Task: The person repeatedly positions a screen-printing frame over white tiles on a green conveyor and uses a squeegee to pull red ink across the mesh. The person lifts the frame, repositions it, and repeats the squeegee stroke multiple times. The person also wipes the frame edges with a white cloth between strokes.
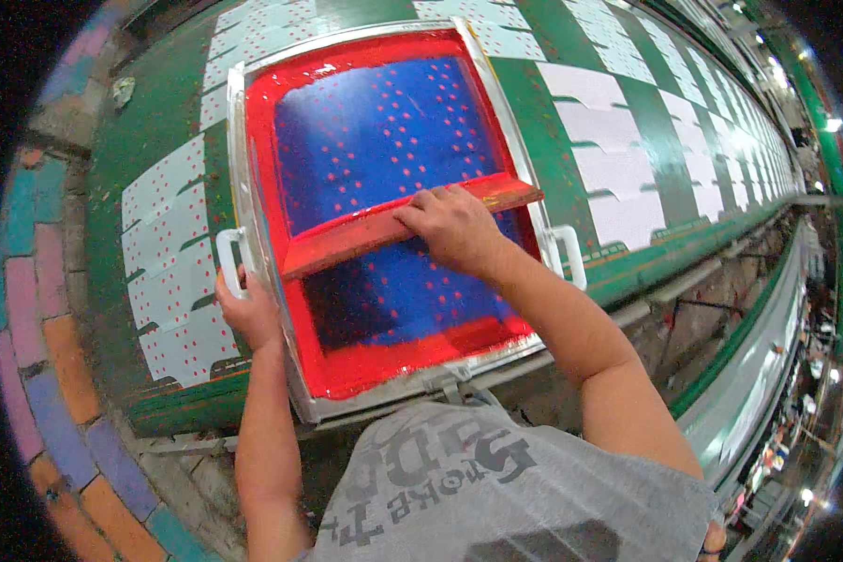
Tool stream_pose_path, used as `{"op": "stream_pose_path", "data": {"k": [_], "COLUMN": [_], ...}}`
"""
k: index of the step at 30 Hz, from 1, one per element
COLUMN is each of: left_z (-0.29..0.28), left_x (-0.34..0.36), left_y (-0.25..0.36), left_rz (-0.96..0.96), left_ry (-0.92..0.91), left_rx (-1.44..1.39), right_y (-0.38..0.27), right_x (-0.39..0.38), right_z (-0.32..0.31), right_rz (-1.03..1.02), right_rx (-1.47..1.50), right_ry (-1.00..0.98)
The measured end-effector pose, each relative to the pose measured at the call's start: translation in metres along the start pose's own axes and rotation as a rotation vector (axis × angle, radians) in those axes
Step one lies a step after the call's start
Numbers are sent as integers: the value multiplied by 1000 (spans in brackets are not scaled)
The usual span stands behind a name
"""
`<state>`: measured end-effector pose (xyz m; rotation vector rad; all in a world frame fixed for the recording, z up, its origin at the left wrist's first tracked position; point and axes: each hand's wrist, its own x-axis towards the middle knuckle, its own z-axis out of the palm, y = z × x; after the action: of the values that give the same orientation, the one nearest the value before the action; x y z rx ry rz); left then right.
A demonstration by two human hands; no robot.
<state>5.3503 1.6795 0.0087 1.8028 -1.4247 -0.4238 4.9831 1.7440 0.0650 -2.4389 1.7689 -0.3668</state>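
In front of me a screen-printing frame (238, 169) with a metal rim lies on a long green table. Its blue mesh (347, 122) carries many small red dots, and thick red ink (347, 377) lines its inner edges. My right hand (451, 228) is closed over a long red-smeared squeegee (347, 242), which lies slantwise across the mesh. At the frame's left side, my left hand (250, 307) is wrapped round a white handle (228, 251). A matching white handle (571, 258) on the right side stands free of any hand.
White cut pieces printed with red dots (173, 281) lie left of the frame. Farther right, rows of pale cut pieces (599, 150) spread along the green table (571, 192). Coloured paving blocks (42, 375) border the floor at left. A rail (721, 290) runs along the table's near side.
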Motion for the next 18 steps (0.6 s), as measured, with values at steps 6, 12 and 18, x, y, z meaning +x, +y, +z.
{"op": "stream_pose_path", "data": {"k": [6,12,18], "left_z": [-4,-6,-3], "left_x": [-7,-8,-8], "left_y": [15,19,11], "left_rz": [-79,-100,-111], "left_ry": [-32,-37,-6], "left_rx": [-35,16,-11], "right_y": [73,117,143], "right_x": [108,195,253], "right_z": [19,20,15], "right_rz": [-123,-79,-27], "right_rx": [-54,-88,-118], "right_ry": [184,7,-69]}}
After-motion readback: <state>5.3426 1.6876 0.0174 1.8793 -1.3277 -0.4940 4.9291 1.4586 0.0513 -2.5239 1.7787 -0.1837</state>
